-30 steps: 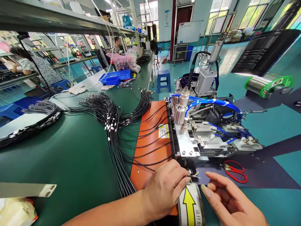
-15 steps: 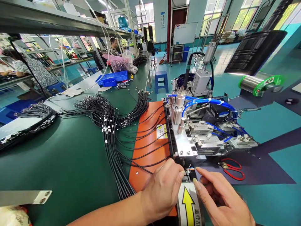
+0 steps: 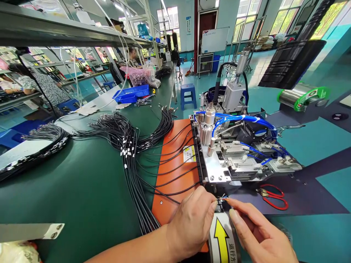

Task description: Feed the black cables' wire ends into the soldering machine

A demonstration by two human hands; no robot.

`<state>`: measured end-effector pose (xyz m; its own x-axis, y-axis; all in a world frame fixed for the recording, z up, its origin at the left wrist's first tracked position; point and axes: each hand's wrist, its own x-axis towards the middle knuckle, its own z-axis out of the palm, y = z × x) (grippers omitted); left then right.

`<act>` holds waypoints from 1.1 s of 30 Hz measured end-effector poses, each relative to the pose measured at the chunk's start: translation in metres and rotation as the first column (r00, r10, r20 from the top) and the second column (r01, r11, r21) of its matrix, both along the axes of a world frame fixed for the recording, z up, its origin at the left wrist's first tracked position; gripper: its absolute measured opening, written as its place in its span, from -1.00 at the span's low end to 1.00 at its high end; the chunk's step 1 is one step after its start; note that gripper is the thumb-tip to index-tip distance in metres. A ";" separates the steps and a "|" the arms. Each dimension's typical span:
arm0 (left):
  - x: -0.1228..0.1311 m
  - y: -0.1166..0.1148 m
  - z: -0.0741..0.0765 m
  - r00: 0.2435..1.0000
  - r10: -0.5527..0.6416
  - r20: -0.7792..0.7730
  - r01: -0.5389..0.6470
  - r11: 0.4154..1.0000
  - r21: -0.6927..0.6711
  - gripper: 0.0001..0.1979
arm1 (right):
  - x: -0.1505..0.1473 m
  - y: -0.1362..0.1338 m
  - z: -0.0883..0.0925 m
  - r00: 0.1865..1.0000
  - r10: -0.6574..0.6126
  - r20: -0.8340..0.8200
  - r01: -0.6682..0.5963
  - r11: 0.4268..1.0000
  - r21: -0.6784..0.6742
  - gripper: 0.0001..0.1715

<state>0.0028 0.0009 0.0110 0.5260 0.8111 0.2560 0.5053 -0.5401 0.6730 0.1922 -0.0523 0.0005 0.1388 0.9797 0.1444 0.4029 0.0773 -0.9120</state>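
Observation:
My left hand (image 3: 193, 219) is closed in a pinch at the near end of the machine's track, on what looks like a black cable; the fingers hide most of it. Thin coloured wires (image 3: 224, 197), blue, white and orange among them, fan out just beyond its fingertips. With its index fingertip against these wires, my right hand (image 3: 255, 226) has its thumb apart and lower down. Between the hands lies a small metal clamp block (image 3: 219, 206). Below it is a white plate with a yellow arrow (image 3: 221, 237). Several black cables (image 3: 172, 179) cross the orange panel (image 3: 175, 142) into the machine.
The pneumatic machine (image 3: 233, 146) with blue hoses stands ahead. Red-handled cutters (image 3: 274, 197) lie at right, with a solder wire spool (image 3: 301, 95) behind. Bundled black cables (image 3: 128, 146) and a blue tray (image 3: 131, 94) are on the green table (image 3: 95, 197). Other people sit farther back.
My right index fingertip has moved slightly left and down onto the coloured wires, and the thumb has shifted right. My left hand keeps its pinch. The view has shifted slightly.

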 end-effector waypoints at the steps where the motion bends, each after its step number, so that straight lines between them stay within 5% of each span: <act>1: 0.000 0.000 0.000 1.000 -0.001 -0.010 0.001 1.000 0.015 -0.77 | 0.000 -0.001 -0.001 0.999 -0.007 0.049 0.005 0.999 0.037 -0.67; 7: 0.002 0.000 -0.001 0.998 -0.020 -0.052 0.024 0.995 0.093 -0.76 | 0.001 -0.005 -0.011 0.941 -0.023 0.338 -0.064 0.967 0.245 -0.67; 15: 0.003 0.000 0.001 0.994 -0.028 -0.102 0.041 0.990 0.134 -0.75 | 0.000 -0.009 -0.015 0.877 -0.054 0.477 -0.113 0.942 0.316 -0.61; 26: 0.004 0.000 -0.001 0.987 -0.035 -0.158 0.072 0.970 0.230 -0.74 | 0.005 -0.009 -0.027 0.823 -0.067 0.564 -0.146 0.935 0.324 -0.52; 33: 0.005 0.001 -0.002 0.982 -0.031 -0.187 0.075 0.969 0.234 -0.75 | -0.004 -0.007 -0.019 0.842 -0.137 0.522 -0.066 0.934 0.351 -0.66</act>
<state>0.0073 0.0019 0.0093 0.6220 0.7074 0.3358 0.5724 -0.7034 0.4214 0.1887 -0.0592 -0.0183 -0.0247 0.8485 0.5286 0.8228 0.3176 -0.4713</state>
